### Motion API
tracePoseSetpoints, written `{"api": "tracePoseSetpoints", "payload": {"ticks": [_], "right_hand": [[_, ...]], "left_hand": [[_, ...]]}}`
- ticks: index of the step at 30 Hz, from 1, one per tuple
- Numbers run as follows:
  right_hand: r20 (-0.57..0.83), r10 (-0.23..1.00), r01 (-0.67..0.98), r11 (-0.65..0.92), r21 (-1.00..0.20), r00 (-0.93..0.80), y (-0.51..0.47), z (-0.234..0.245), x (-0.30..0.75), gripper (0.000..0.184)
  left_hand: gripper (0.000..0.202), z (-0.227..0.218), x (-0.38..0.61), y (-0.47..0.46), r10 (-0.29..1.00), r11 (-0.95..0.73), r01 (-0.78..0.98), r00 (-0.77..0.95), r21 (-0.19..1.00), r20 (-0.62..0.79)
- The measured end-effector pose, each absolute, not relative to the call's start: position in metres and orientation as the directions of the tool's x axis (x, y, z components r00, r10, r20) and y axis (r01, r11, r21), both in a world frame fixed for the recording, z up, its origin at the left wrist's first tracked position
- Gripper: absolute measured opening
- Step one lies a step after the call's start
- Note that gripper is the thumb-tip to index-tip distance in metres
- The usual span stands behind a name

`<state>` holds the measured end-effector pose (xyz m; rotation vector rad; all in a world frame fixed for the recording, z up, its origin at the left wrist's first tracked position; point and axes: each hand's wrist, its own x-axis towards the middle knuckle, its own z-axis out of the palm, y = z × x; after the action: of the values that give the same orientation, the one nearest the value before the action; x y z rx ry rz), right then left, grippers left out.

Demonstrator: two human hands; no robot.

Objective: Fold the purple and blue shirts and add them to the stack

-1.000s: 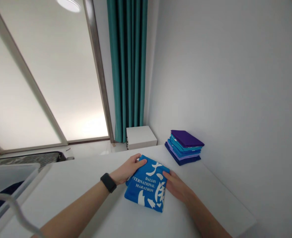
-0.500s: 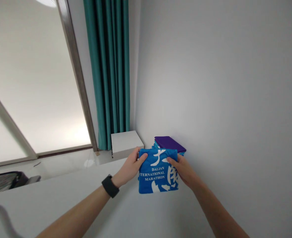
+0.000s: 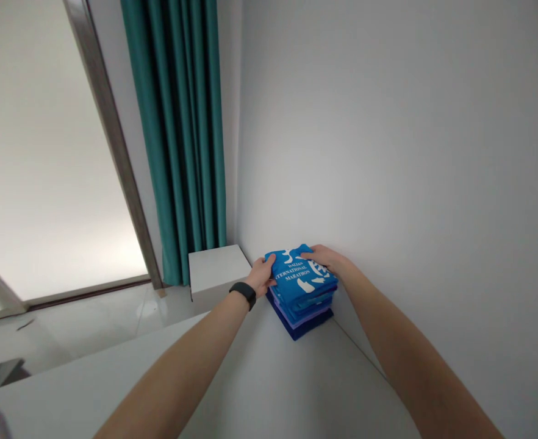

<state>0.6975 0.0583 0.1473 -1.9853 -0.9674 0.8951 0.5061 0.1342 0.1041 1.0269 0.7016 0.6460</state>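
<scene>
A folded bright blue shirt (image 3: 299, 277) with white marathon lettering lies on top of a stack of folded shirts (image 3: 302, 310) in blue and purple shades, at the far corner of the white table (image 3: 260, 384) against the wall. My left hand (image 3: 263, 274), with a black watch on its wrist, grips the shirt's left edge. My right hand (image 3: 324, 259) rests on its far right edge, fingers over the fabric. Both arms reach far forward.
A white cabinet (image 3: 216, 271) stands on the floor beyond the table's far edge, beside a teal curtain (image 3: 177, 134). A frosted glass door (image 3: 44, 171) fills the left. The grey wall (image 3: 388, 152) runs close along the right of the stack.
Both hands lifted the blue shirt off the table, carried it forward and to the right, and set it on the stack, covering the purple shirt. The view turned right.
</scene>
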Motion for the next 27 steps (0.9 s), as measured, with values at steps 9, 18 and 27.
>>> {"api": "tracePoseSetpoints", "payload": {"ticks": [9, 18, 27], "right_hand": [[-0.134, 0.805, 0.627, -0.542, -0.560, 0.577, 0.075, 0.128, 0.703, 0.040], [-0.114, 0.789, 0.703, -0.594, -0.391, 0.603, 0.031, 0.123, 0.693, 0.043], [0.039, 0.769, 0.727, -0.585, -0.358, 0.638, 0.016, 0.118, 0.679, 0.036]], "left_hand": [[0.063, 0.082, 0.490, 0.133, 0.738, 0.417, -0.073, 0.609, 0.906, -0.290], [0.042, 0.078, 0.484, 0.114, 0.630, 0.425, -0.018, 0.724, 0.905, -0.281], [0.036, 0.099, 0.492, 0.118, 0.663, 0.311, -0.054, 0.728, 0.949, -0.176]]}}
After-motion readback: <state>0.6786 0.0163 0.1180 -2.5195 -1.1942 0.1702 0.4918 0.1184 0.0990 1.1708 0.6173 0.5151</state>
